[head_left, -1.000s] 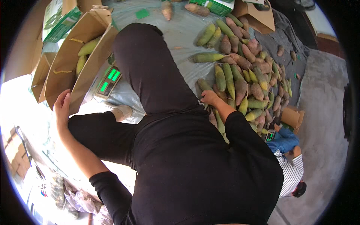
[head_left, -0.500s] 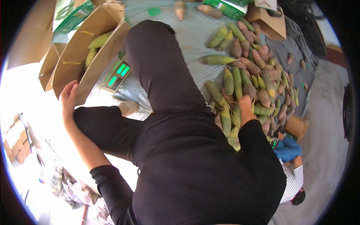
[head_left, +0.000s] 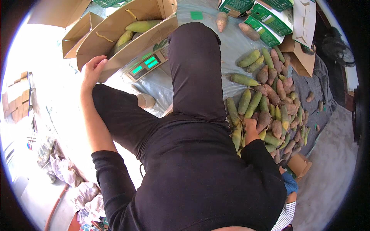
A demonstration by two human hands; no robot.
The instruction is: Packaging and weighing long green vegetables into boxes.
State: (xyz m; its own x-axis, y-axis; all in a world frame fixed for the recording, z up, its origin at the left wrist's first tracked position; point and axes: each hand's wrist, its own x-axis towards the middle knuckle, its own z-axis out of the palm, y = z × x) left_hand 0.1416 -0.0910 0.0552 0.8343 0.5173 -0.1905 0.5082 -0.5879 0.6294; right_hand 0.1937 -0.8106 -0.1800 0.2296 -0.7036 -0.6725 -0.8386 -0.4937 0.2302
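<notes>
Gripping the cardboard box (head_left: 115,36) flap with left hand (head_left: 92,71); right hand (head_left: 250,129) (fingers hidden, grip unclear) reaching into piled green-and-purple shoots (head_left: 269,111).

Left hand (head_left: 92,70) shifted onto cardboard box (head_left: 115,36) edge.

Two bare hands show: the left hand (head_left: 91,71) on the near flap of a box, the right hand (head_left: 249,127) down in the heap of vegetables (head_left: 271,111) at the right. That heap holds some thirty to forty long green and reddish-brown pieces (too crowded for an exact count). Two more reddish pieces (head_left: 236,26) lie apart at the far side. One open cardboard box (head_left: 127,32) at the far left holds at least two green pieces (head_left: 135,30). One scale display (head_left: 146,65) sits beside it. About three green-printed cartons (head_left: 266,11) lie at the far right
</notes>
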